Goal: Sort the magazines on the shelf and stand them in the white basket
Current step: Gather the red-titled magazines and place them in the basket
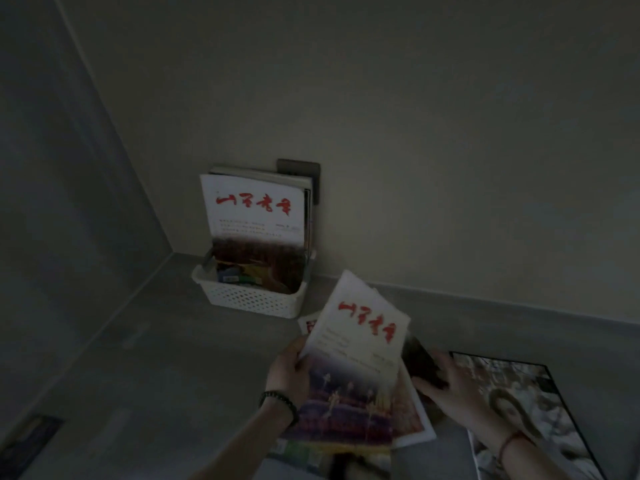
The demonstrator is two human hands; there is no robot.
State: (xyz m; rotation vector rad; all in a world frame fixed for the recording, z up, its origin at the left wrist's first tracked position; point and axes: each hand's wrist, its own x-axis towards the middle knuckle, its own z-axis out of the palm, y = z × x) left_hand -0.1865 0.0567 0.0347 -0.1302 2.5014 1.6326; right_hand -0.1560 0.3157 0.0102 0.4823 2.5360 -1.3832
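Observation:
The white basket (254, 299) stands in the shelf's back corner against the wall. Several magazines stand upright in it, the front one (254, 220) white with red brush lettering. My left hand (289, 370) grips the left edge of a matching white magazine (356, 362) with red lettering, lifted and tilted above a loose pile of magazines (410, 415) on the shelf. My right hand (450, 388) reaches to that magazine's right edge, fingers around a dark cover lying there.
A large dark-framed magazine or picture (526, 410) lies flat at the right under my right forearm. A dark wall socket (301, 168) sits behind the basket. Grey shelf surface (156, 358) stretches to the left, with a dark flat object (27, 441) at the lower left.

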